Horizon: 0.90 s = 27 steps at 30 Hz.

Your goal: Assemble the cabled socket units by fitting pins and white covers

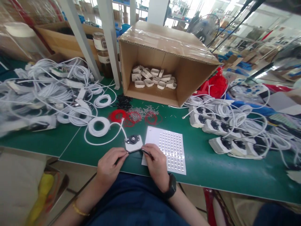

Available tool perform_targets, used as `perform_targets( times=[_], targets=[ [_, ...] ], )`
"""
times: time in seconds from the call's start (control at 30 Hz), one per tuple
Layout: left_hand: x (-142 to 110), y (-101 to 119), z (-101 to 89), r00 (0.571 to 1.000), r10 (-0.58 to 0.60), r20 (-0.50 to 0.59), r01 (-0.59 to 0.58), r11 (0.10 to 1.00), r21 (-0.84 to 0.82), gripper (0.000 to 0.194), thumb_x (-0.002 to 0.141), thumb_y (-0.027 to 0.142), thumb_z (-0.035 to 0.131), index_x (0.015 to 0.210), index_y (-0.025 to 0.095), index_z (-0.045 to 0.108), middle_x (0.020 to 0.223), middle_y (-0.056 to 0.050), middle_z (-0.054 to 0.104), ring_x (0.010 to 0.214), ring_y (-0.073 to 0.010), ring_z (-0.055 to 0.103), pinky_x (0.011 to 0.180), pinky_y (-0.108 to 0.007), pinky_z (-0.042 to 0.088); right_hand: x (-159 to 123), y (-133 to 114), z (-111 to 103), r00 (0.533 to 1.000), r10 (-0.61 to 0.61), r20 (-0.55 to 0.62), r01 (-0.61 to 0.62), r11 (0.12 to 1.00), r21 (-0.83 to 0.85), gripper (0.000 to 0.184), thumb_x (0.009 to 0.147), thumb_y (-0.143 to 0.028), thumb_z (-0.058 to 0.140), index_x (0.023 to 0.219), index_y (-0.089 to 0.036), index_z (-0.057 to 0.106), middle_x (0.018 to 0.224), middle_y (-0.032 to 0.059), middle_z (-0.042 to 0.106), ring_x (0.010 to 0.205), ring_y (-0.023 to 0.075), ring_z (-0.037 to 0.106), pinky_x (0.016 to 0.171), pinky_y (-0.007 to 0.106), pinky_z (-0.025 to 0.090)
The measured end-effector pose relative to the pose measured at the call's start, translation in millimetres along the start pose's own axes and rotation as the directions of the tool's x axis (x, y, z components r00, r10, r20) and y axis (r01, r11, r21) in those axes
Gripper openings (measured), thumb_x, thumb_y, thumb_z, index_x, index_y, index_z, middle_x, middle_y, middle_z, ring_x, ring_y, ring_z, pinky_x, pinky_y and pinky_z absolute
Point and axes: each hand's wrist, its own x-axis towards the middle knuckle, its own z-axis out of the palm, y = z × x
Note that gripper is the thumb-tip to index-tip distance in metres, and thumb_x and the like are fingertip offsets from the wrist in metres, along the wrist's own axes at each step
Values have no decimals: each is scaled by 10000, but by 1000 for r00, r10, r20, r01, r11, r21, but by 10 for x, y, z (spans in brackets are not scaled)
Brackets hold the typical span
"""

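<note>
A white camera housing (pixel 133 145) with a black round lens module on top lies on the green table in front of me. A white cable runs from its upper left corner to a coil (pixel 98 126). With thumb and fingertips, my left hand (pixel 111 164) is closed at the housing's lower left corner. My right hand (pixel 156 163) is closed around a thin dark tool (pixel 147 153), its tip by the lower right corner; the tool's exact kind is unclear. Partly beneath my right hand lies a white sheet (pixel 154 135) with rows of small shiny clear dots.
A cardboard box (pixel 150 51) on its side holds several white shells (pixel 154 72). Before it lie screws (pixel 150 110), black parts (pixel 123 102) and red rings (pixel 118 115). Cabled units (pixel 217 125) crowd the right, and bagged cables (pixel 47 84) the left.
</note>
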Motion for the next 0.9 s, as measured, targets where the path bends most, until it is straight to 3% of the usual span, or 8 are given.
perform_targets(
  times=[0.13, 0.27, 0.5, 0.57, 0.63, 0.7, 0.8, 0.9],
  targets=[
    [-12, -20, 1, 1000, 10, 14, -11, 999, 35, 91, 830, 149, 566, 828, 181, 651, 798, -45, 699, 754, -147, 657, 729, -254, 528, -48, -23, 14, 999, 37, 3, -37, 999, 23, 297, 823, -52, 459, 966, -201, 674, 978, 85, 657, 897, 179, 633, 766, 304, 537],
    [81, -55, -76, 990, -26, 136, 21, 999, 38, 116, 851, 204, 541, 800, 183, 643, 757, -38, 680, 713, -143, 638, 689, -249, 508, -41, -53, -4, 998, 61, 19, -62, 997, 36, 255, 840, -85, 478, 956, -200, 673, 968, 85, 657, 881, 182, 634, 760, 305, 535],
    [244, -70, -60, 877, -346, 333, 381, 923, -45, 208, 710, 288, 673, 601, 184, 528, 581, 26, 567, 542, -120, 541, 529, -223, 424, -42, -22, -35, 995, 49, 90, -50, 999, 1, 232, 853, -113, 485, 1011, -201, 630, 985, 80, 651, 920, 188, 627, 799, 314, 526],
    [263, -108, -146, 868, -438, 233, 457, 889, -35, 229, 684, 350, 672, 680, 195, 504, 565, 47, 515, 500, -118, 503, 497, -224, 407, 22, -18, -79, 989, 55, 139, -45, 996, -78, 330, 832, -150, 540, 1156, -210, 557, 1076, 90, 631, 971, 211, 618, 802, 331, 531],
    [305, -222, -312, 839, -542, -35, 543, 840, 6, 282, 726, 429, 600, 846, 194, 500, 645, 33, 529, 508, -127, 506, 501, -238, 416, 148, -39, -136, 971, 53, 233, -8, 982, -191, 593, 786, -197, 621, 1335, -223, 398, 1255, 114, 542, 1057, 246, 588, 809, 356, 533],
    [385, -408, -501, 766, -577, -283, 629, 764, 146, 388, 769, 494, 520, 991, 176, 497, 789, -25, 576, 572, -156, 546, 553, -274, 442, 308, -77, -180, 931, 34, 363, 80, 953, -293, 831, 746, -223, 670, 1438, -247, 212, 1386, 124, 423, 1110, 273, 560, 813, 374, 527],
    [534, -720, -676, 762, -595, -256, 640, 629, 441, 443, 741, 535, 537, 972, 158, 564, 884, -109, 618, 736, -251, 604, 652, -343, 457, 517, -130, -177, 850, 5, 526, 223, 902, -369, 862, 743, -202, 667, 1450, -270, 179, 1356, 110, 462, 1019, 264, 612, 766, 349, 521],
    [628, -893, -702, 752, -629, -196, 636, 617, 463, 319, 728, 481, 561, 817, 177, 598, 788, -104, 649, 768, -284, 625, 680, -357, 460, 606, -159, -119, 823, 5, 567, 282, 864, -417, 724, 740, -177, 661, 1381, -247, 332, 1231, 99, 561, 892, 248, 647, 701, 324, 506]
  ],
)
